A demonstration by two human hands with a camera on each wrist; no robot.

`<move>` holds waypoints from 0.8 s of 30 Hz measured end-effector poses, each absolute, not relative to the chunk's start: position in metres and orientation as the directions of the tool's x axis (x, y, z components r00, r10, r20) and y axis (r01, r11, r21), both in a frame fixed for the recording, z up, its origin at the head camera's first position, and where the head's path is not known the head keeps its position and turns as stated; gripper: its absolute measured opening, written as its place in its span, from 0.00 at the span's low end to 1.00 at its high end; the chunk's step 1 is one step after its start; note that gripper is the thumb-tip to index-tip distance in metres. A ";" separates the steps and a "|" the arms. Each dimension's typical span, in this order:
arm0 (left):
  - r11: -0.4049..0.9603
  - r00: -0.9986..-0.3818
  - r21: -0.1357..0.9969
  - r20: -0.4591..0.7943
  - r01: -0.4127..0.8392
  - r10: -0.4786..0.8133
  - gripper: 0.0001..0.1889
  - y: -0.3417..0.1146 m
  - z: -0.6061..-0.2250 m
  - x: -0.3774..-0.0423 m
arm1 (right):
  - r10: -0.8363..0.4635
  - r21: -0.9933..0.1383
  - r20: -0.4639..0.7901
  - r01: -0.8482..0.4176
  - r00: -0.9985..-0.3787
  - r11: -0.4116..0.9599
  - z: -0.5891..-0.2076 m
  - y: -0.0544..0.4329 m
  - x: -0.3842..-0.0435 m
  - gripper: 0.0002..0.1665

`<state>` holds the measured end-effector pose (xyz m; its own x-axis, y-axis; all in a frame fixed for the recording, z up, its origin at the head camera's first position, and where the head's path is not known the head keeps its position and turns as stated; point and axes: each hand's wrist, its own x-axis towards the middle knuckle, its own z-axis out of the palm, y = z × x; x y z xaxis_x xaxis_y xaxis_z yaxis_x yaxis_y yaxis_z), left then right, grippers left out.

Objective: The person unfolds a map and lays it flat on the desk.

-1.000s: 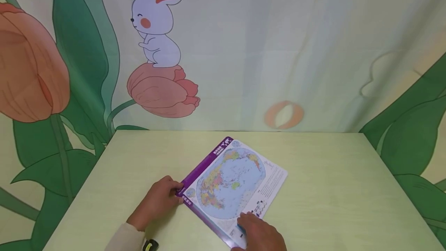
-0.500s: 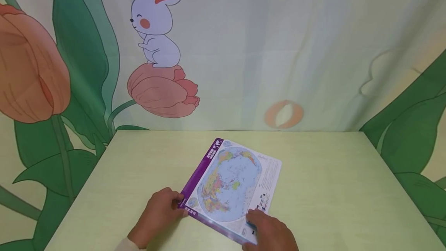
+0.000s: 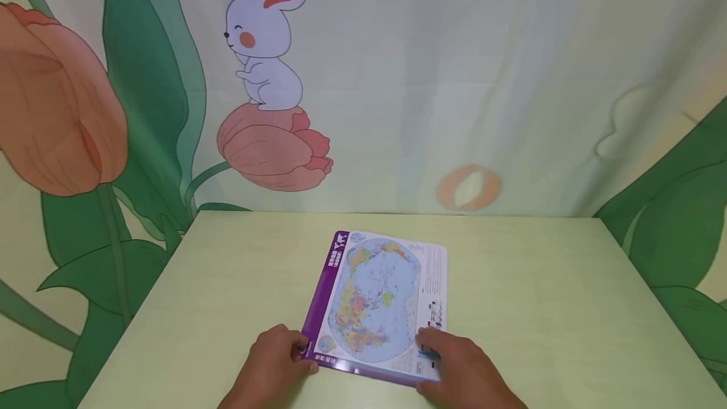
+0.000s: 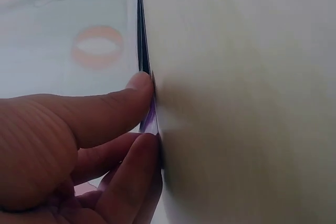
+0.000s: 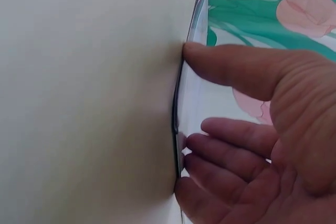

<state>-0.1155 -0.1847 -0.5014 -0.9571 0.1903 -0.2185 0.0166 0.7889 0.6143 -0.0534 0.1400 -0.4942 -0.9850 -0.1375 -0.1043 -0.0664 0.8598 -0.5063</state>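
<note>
The map sheet [image 3: 377, 302] lies on the pale surface [image 3: 539, 295], its near corners held between curved fingers and thumbs of the left hand [image 3: 272, 361] and right hand [image 3: 468, 368], probably because gripping both sides steadies its angle.

Two bare hands [image 3: 269, 365] [image 3: 468, 368], one rectangular purple-edged world map [image 3: 377, 298], one pale yellow-green table [image 3: 539, 295] and one white printed rabbit [image 3: 264, 43] are visible.

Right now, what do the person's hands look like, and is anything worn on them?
The left hand and right hand are bare human hands, five-fingered, with creased skin in the wrist views. No gloves, rings or markings show, and no sleeve or cable is in view.
</note>
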 end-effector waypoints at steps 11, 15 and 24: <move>0.777 -0.951 0.629 -0.243 -0.004 0.192 0.08 -0.180 -0.501 -0.105 | -0.257 -0.478 -0.023 -0.215 -0.966 0.851 -0.497 0.160 -0.069 0.35; 0.764 -0.961 0.645 -0.194 0.026 0.197 0.08 -0.183 -0.502 -0.104 | -0.263 -0.481 -0.015 -0.223 -0.965 0.848 -0.496 0.160 -0.068 0.33; 0.716 -0.967 0.698 -0.191 -0.011 0.171 0.17 -0.186 -0.509 -0.109 | -0.248 -0.428 -0.015 -0.218 -0.969 0.877 -0.496 0.148 -0.066 0.30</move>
<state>-0.1091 -0.1863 -0.5093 -0.9665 0.1711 -0.1911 -0.0112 0.7159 0.6981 -0.0662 0.1485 -0.4956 -0.9686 -0.2483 -0.0146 -0.2184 0.8772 -0.4276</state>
